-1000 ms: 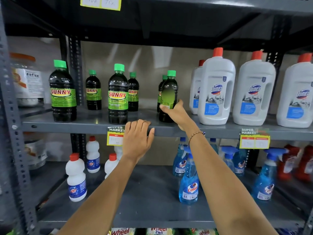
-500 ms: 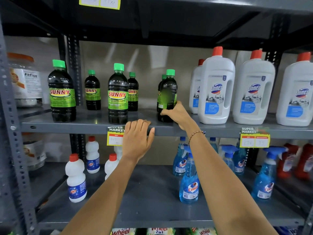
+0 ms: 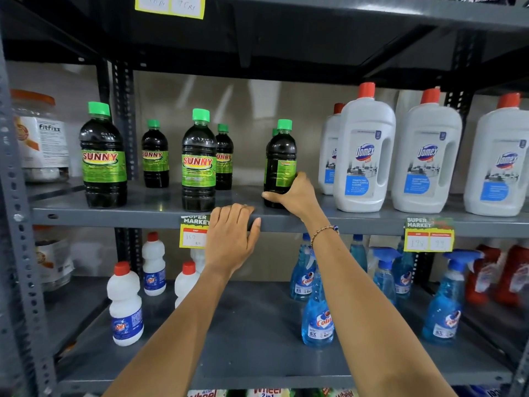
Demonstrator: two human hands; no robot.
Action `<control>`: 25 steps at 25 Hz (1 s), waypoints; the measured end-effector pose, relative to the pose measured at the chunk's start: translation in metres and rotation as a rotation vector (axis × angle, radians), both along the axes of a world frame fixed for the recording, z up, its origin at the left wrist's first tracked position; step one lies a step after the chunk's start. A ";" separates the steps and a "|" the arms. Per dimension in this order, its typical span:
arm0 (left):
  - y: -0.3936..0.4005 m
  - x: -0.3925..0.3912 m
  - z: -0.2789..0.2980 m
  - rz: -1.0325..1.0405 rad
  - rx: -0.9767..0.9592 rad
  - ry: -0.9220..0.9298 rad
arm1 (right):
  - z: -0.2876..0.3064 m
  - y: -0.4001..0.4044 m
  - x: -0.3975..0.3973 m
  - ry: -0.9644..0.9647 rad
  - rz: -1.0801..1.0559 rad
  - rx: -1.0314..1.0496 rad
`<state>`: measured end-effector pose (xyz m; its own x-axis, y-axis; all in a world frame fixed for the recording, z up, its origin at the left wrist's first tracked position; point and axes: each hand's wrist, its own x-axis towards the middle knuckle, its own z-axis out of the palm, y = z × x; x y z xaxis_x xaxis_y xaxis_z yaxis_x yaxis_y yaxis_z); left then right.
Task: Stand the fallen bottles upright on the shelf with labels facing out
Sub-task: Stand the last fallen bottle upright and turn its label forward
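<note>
Right now the right hand [image 3: 294, 196] is wrapping around the lower part of a dark Sunny bottle [image 3: 280, 164] with a green cap, thumb reaching across the front near its base and the fingers curling behind it. That bottle is standing upright on the grey metal shelf [image 3: 143, 214], close to the front edge, and its green label is turning sideways to the camera (only small print and a strip of colour are showing, not the brand name). A second green cap is peeking out just behind it.

The left hand [image 3: 232, 239] is lying flat against the shelf's front lip, fingers [image 3: 229, 213] hooked loosely over the edge, holding nothing. It is partly covering a yellow price tag [image 3: 193, 233] marked "Super Market".

To the left, four more Sunny bottles are standing upright with labels facing out: a large one [image 3: 103, 159] at the far left, another large one [image 3: 199, 164] near the middle front, and two smaller-looking ones [image 3: 155, 156] set further back. To the right of the held bottle, white Domex cleaner jugs [image 3: 363, 156] with red caps are lining the same shelf, just beside the right hand.

On the level below, white red-capped bottles [image 3: 126, 305] are sitting at the left and blue Colin spray bottles [image 3: 317, 319] at the right. A beaded bracelet [image 3: 325, 232] is circling the right wrist.
</note>
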<state>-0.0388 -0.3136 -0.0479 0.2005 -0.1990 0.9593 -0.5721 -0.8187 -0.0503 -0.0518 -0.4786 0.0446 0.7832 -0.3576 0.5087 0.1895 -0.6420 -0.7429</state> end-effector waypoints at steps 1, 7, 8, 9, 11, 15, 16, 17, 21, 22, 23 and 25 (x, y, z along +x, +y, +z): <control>0.001 0.000 0.000 0.003 0.003 0.006 | 0.001 0.001 0.000 0.010 0.008 -0.012; 0.001 0.000 -0.001 -0.010 0.002 0.032 | 0.002 -0.003 -0.001 0.065 0.070 0.064; 0.001 0.000 -0.001 -0.011 0.002 0.033 | 0.001 -0.002 0.000 0.047 0.043 0.033; 0.001 0.000 -0.001 -0.009 0.003 0.032 | 0.001 -0.001 0.001 0.042 0.034 0.015; 0.002 0.000 -0.001 -0.005 0.004 0.031 | 0.002 -0.001 0.002 0.065 0.075 0.066; 0.001 0.000 -0.001 -0.014 -0.005 0.033 | 0.003 -0.009 0.004 0.092 0.137 0.156; 0.000 0.000 -0.001 -0.020 -0.007 0.031 | 0.002 -0.009 0.004 0.083 0.129 0.158; 0.000 0.000 0.000 -0.024 -0.008 0.029 | 0.001 -0.007 0.002 0.068 0.110 0.149; 0.001 0.000 0.000 -0.020 -0.008 0.039 | 0.000 -0.006 0.005 0.054 0.094 0.105; 0.001 0.000 0.000 -0.020 -0.007 0.042 | 0.001 -0.008 0.006 0.087 0.124 0.121; 0.001 -0.001 0.000 -0.019 -0.006 0.043 | 0.002 -0.010 0.008 0.118 0.156 0.142; 0.000 -0.001 0.000 -0.016 -0.008 0.032 | 0.002 -0.009 0.009 0.149 0.167 0.144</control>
<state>-0.0397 -0.3134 -0.0484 0.2276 -0.1946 0.9541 -0.5862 -0.8098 -0.0253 -0.0430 -0.4878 0.0469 0.9000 -0.2772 0.3364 0.1656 -0.4964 -0.8521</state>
